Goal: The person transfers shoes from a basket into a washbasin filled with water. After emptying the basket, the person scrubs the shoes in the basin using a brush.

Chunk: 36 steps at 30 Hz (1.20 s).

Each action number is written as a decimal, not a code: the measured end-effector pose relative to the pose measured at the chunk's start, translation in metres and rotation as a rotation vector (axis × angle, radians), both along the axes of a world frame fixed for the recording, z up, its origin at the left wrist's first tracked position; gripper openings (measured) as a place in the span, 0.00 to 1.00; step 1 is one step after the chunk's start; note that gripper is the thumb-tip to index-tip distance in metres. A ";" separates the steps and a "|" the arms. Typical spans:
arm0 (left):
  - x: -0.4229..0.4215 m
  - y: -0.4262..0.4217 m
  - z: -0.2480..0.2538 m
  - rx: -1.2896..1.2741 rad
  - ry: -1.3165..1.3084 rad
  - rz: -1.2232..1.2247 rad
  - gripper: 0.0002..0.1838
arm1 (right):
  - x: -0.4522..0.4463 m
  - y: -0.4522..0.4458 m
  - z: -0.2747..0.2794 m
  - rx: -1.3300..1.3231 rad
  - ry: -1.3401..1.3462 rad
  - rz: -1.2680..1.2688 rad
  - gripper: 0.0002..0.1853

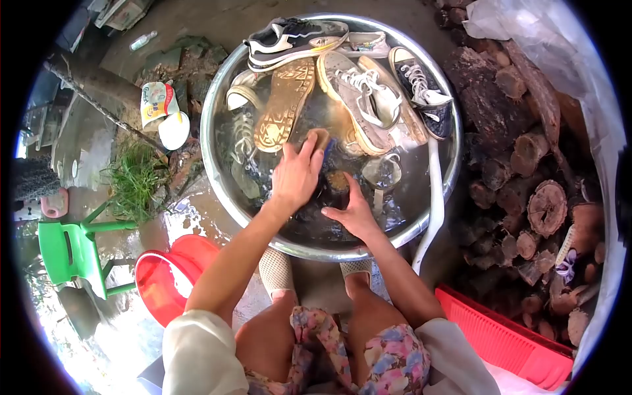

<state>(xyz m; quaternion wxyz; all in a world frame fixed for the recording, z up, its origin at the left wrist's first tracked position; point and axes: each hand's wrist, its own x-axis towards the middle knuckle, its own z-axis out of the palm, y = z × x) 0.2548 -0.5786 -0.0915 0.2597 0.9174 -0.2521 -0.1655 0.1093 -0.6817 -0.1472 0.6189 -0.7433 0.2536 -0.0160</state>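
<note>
A large metal basin (pixel 213 153) holds water and several shoes. Over its middle, my left hand (pixel 297 172) is closed around a small brownish object (pixel 318 139), perhaps a brush or sponge, with a bit of blue beside it. My right hand (pixel 352 209), thumb and fingers curved, is round a dark shoe (pixel 336 192) with a brown patch on it, partly in the water. Just beyond my left hand lies a shoe with its tan sole up (pixel 287 105). Grey sneakers (pixel 355 99) rest to its right, a black-and-white sneaker (pixel 297 41) at the far rim.
A white hose (pixel 434 204) hangs over the basin's right rim. Stacked logs (pixel 526 197) stand at the right, above a red basket (pixel 503 336). At the left are a red basin (pixel 161 283), a green chair (pixel 78 253) and a detergent bag (pixel 158 104).
</note>
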 end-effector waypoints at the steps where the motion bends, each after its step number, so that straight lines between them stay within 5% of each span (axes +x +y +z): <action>1: -0.012 0.009 0.015 -0.051 0.068 0.000 0.24 | 0.004 0.001 -0.003 0.129 -0.027 -0.040 0.52; 6: -0.064 0.036 0.038 -0.015 -0.309 -0.321 0.28 | 0.012 0.006 -0.020 0.131 -0.165 0.007 0.49; 9: -0.036 0.009 0.023 0.056 -0.306 -0.343 0.23 | 0.007 0.012 -0.010 -0.171 0.066 0.008 0.42; 10: -0.027 0.002 0.013 0.051 -0.324 -0.380 0.21 | 0.007 0.007 -0.017 -0.041 0.176 0.011 0.45; 14: -0.005 -0.020 0.006 0.155 -0.246 -0.212 0.19 | 0.009 0.010 0.001 -0.243 0.129 0.084 0.51; 19: -0.051 0.026 0.051 0.011 -0.130 -0.184 0.27 | 0.005 0.020 -0.014 -0.407 -0.075 0.058 0.39; 22: -0.064 0.030 0.026 0.083 -0.415 -0.369 0.25 | 0.009 0.024 -0.013 -0.361 -0.305 0.041 0.26; 25: -0.034 0.005 -0.014 0.136 -0.430 -0.341 0.23 | 0.003 0.024 -0.024 -0.491 -0.070 0.073 0.22; 30: -0.014 0.017 -0.006 -0.064 -0.476 -0.144 0.26 | 0.009 0.008 -0.052 0.116 0.095 -0.262 0.24; 34: -0.010 0.030 0.009 -0.241 -0.113 0.078 0.26 | 0.035 -0.002 -0.074 0.713 0.053 -0.272 0.50; 36: -0.004 0.037 0.001 -0.406 -0.171 0.039 0.26 | 0.046 -0.009 -0.067 0.863 0.200 -0.221 0.53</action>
